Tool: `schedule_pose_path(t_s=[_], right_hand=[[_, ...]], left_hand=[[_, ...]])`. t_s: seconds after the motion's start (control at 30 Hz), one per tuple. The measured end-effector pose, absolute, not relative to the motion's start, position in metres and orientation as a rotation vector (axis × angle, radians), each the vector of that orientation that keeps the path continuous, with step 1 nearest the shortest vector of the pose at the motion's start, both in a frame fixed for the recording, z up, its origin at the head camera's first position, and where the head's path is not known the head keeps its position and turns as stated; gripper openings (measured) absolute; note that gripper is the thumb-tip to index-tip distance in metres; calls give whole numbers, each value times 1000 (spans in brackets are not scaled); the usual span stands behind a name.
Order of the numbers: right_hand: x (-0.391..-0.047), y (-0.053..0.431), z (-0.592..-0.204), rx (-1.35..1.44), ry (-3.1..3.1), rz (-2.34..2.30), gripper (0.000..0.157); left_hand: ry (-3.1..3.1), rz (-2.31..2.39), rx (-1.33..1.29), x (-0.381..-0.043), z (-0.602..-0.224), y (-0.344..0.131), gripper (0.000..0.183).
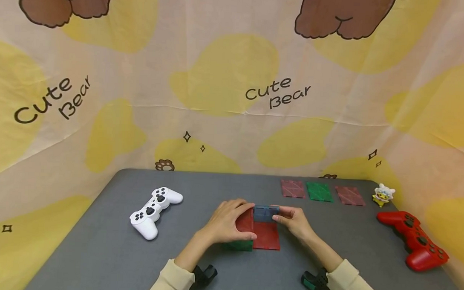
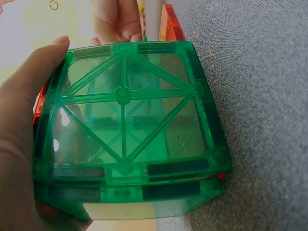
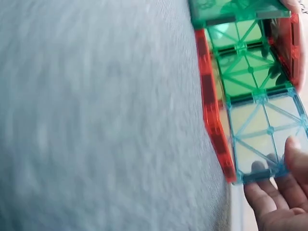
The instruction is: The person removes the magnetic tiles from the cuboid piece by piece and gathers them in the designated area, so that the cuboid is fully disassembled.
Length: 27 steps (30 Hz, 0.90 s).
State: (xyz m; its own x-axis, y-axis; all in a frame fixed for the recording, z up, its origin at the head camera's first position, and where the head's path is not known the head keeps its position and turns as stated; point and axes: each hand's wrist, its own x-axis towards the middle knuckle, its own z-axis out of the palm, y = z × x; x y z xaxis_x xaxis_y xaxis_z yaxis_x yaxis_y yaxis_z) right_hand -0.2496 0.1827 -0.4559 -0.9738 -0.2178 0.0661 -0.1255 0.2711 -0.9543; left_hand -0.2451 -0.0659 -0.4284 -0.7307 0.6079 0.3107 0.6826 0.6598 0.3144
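Translucent magnetic tiles form a small box in the middle of the table. Its red tile (image 1: 245, 221) lies on top and a green tile (image 2: 144, 110) makes one side. My left hand (image 1: 222, 223) grips the box, thumb at the near edge and fingers at the far edge. A second red tile (image 1: 266, 238) lies flat on the table, joined to the box's right. My right hand (image 1: 296, 223) pinches a blue tile (image 3: 267, 132) between thumb and fingers. That tile stands upright along the flat red tile's far edge, touching the green tile beside it in the right wrist view.
A white game controller (image 1: 153, 210) lies on the left, a red controller (image 1: 414, 241) on the right. At the back right lie a red tile (image 1: 293, 189), a green tile (image 1: 319, 191) and another red tile (image 1: 350, 195), beside a small figurine (image 1: 383, 195). A printed cloth (image 1: 217, 131) hangs behind.
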Motion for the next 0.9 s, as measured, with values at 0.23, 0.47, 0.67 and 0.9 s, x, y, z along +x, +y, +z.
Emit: schedule_pose_path(t_s=[0.23, 0.47, 0.67, 0.9], right_hand=[[-252, 181, -464, -276, 2404, -1847, 31], [-252, 180, -467, -157, 2367, -1898, 26], [-252, 177, -467, -14, 2327, -1960, 23], [-257, 177, -459, 159, 2230, -2085, 40]], left_hand=[[-2708, -623, -1057, -245, -427, -66, 75], [-2727, -614, -1055, -245, -428, -65, 76], [-2736, -619, -1058, -244, -428, -66, 77], [-2746, -609, -1064, -244, -425, -66, 80]])
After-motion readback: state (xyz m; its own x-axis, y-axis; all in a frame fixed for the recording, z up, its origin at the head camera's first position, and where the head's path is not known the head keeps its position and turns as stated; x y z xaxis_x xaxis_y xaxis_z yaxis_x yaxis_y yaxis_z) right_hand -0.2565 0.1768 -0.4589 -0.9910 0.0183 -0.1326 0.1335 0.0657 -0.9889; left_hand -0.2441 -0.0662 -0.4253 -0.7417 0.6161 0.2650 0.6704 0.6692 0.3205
